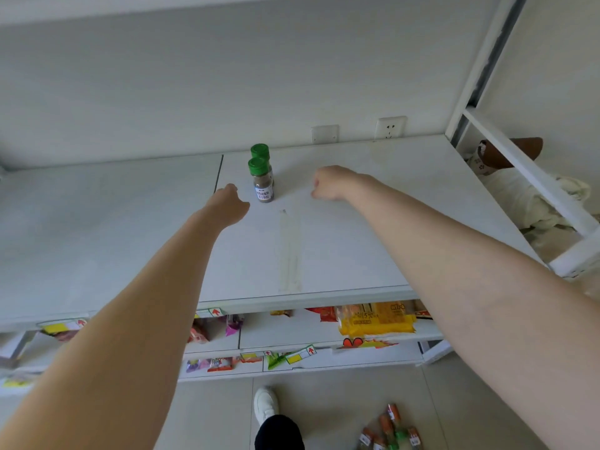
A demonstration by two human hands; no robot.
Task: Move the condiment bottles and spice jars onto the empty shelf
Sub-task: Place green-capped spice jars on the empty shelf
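Two green-capped spice jars stand upright on the white top shelf (324, 241), one behind the other: the front jar (262, 183) has a white label, and only the cap of the rear jar (260, 151) shows clearly. My left hand (229, 204) hovers just left of the front jar, apart from it, fingers curled down and empty. My right hand (331, 183) sits to the right of the jars, fingers curled under, holding nothing. Several more jars and bottles (391, 428) lie on the floor at the bottom right.
Lower shelves hold snack packets, among them a yellow bag (376, 319), with price tags along the edges. A white metal frame (532, 177) stands at the right with white cloth behind it. Two wall sockets sit behind the shelf. My white shoe (265, 404) is on the floor.
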